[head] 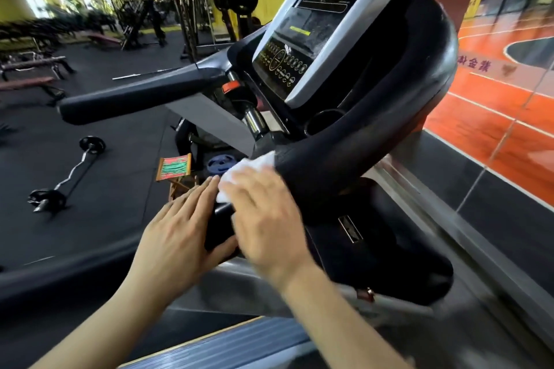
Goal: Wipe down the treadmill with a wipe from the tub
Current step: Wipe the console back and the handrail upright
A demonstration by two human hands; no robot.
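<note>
Lying at far left on the dark gym floor is a curl bar (67, 178) with small plates, and past it a small striped folding stool (175, 169) stands beside a blue weight plate (220, 165), all well apart from the work. The left hand (177, 231) rests flat against the near end of the treadmill's black padded handrail (220, 229), fingers (198, 193) straight and relaxed, grasping nothing, apparently steadying the rail. Just to its right the right hand (263, 213) presses the white wipe (244, 169) onto the same rail, fingers laid over the cloth, not curled round it; the hand is blurred, so the exact hold cannot be told. The wipe pokes out beyond the fingertips, touching the rail where it curves up toward the console (317, 39). The tub is not in view.

The wipe looks thin, limp and light, likely damp, so it should bunch or slip if pushed by one edge; a flat palm spread over its middle holds it best. The rail's padding seems slightly soft and smooth, so firm, even pressure suits it.
</note>
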